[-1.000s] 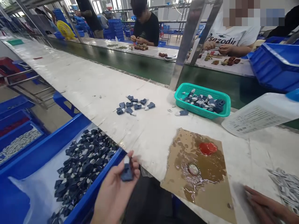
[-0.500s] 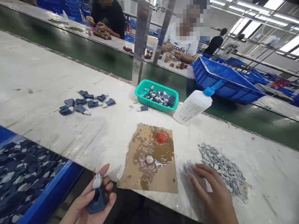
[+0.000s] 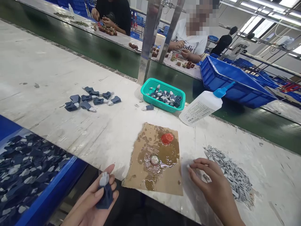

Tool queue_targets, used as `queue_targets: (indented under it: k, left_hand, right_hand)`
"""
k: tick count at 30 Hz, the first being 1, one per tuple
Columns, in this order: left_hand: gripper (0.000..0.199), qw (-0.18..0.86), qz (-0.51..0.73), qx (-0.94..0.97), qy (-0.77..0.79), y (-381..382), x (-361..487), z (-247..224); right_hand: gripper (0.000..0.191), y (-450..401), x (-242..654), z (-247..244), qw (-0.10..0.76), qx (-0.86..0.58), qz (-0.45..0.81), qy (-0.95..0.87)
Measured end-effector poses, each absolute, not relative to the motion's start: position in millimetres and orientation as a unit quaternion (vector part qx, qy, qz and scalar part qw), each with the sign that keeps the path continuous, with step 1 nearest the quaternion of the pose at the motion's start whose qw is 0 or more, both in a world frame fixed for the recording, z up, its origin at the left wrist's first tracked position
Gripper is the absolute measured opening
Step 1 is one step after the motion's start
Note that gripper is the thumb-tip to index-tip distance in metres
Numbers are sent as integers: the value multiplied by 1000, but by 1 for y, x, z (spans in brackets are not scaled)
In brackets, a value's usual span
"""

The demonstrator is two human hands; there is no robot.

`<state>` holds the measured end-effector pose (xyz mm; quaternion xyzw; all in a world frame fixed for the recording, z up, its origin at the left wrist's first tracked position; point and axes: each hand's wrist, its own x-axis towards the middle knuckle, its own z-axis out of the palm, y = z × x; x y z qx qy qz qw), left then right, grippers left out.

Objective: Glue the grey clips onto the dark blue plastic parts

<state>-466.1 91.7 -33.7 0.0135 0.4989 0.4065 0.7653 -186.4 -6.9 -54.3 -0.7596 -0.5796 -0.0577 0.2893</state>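
My left hand holds a dark blue piece with a light grey tip, at the table's front edge. My right hand is over the table between the cardboard and a pile of small grey pieces; its thumb and forefinger are pressed together, and what they hold, if anything, is too small to name. Wet, glossy liquid covers part of the cardboard, where a red cap and a round whitish piece sit.
Behind the cardboard are a green basket of blue-grey pieces and a tilted white bottle. Several assembled pieces lie at the left. A blue bin full of them stands below left. People work across the green strip.
My right thumb and forefinger have come together beside the grey pile. My left hand has turned the blue piece more upright. The whole view has shifted slightly.
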Motion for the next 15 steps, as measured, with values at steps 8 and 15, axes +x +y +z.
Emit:
queue_targets:
  k: [8, 15]
  left_hand:
    - [33, 763, 426, -17, 486, 85, -476, -43]
    - [49, 769, 413, -37, 487, 87, -483, -45]
  right_hand:
    - [11, 52, -206, -50, 272, -715, -6, -644]
    - [15, 56, -205, -50, 249, -706, -2, -663]
